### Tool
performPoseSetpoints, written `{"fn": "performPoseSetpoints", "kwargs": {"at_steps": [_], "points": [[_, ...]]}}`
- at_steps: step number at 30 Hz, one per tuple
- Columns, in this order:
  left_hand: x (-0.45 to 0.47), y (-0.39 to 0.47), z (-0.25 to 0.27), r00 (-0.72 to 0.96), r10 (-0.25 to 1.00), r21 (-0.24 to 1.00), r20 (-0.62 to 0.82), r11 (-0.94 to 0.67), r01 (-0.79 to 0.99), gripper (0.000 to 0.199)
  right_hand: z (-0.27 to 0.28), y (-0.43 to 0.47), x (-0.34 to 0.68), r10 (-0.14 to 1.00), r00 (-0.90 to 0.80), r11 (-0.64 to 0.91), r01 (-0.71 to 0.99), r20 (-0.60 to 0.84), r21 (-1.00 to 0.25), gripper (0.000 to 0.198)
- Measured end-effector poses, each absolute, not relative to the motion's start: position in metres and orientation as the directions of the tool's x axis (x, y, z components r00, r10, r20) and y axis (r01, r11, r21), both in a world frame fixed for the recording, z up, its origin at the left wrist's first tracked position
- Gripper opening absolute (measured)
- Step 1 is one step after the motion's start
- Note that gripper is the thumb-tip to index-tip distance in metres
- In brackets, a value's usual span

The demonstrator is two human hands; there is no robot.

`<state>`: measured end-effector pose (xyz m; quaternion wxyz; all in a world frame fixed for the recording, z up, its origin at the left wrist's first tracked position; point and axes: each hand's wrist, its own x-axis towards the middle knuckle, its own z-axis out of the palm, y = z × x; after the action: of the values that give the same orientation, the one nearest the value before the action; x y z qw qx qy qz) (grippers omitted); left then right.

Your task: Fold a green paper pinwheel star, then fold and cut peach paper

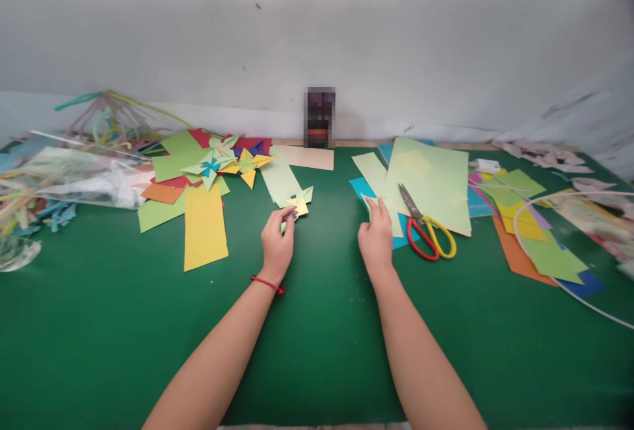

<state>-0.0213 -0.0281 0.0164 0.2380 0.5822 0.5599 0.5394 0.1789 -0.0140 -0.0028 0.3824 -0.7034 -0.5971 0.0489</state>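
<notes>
My left hand (278, 238), with a red cord at its wrist, is closed in a pinch on a small folded-paper shape (300, 204) in pale yellow and light green. Its points stick out past my fingertips. To the right, my right hand (376, 235) has its fingers closed on a small pale piece of paper (367, 204), mostly hidden by the fingers. Blue paper (361, 187) lies just beyond that hand. Beside it, scissors with one red and one yellow handle (430, 235) rest partly on a large pale green sheet (438, 185).
Folded paper stars (246, 162) lie on coloured sheets at the left, near a yellow sheet (205, 228). Further left are a clear plastic bag (94, 182) and paper strips. A white cable (518, 225) crosses coloured papers at the right. A blurred-out upright object (320, 116) stands against the wall.
</notes>
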Motion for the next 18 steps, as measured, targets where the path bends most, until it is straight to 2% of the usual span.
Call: {"fn": "performPoseSetpoints", "kwargs": {"at_steps": [2,5,8,12,14,18], "points": [[-0.022,-0.031,0.014,-0.193,0.932,0.911,0.306,-0.227,0.345,0.021,-0.002,-0.013,0.179,0.867,0.272,0.06,0.774,0.418,-0.63,0.051],[-0.021,-0.032,0.007,-0.148,0.963,0.945,0.224,-0.178,0.274,0.023,0.002,-0.014,0.173,0.871,0.119,0.245,0.736,0.476,-0.631,0.045],[-0.019,-0.03,0.002,-0.067,0.989,0.975,0.132,-0.117,0.188,0.031,0.006,-0.02,0.159,0.828,-0.078,0.45,0.684,0.556,-0.574,0.043],[-0.019,-0.027,0.001,-0.025,0.999,1.0,-0.023,0.023,-0.002,0.047,0.008,-0.033,0.138,0.709,-0.301,0.659,0.606,0.638,-0.446,0.044],[-0.02,-0.028,0.002,-0.044,0.999,0.999,-0.024,0.025,0.027,0.047,0.006,-0.039,0.131,0.66,-0.402,0.724,0.566,0.634,-0.395,0.044],[-0.025,-0.029,0.002,-0.04,0.999,0.991,0.011,-0.006,0.135,0.034,0.004,-0.046,0.125,0.609,-0.514,0.783,0.51,0.604,-0.355,0.04]]}}
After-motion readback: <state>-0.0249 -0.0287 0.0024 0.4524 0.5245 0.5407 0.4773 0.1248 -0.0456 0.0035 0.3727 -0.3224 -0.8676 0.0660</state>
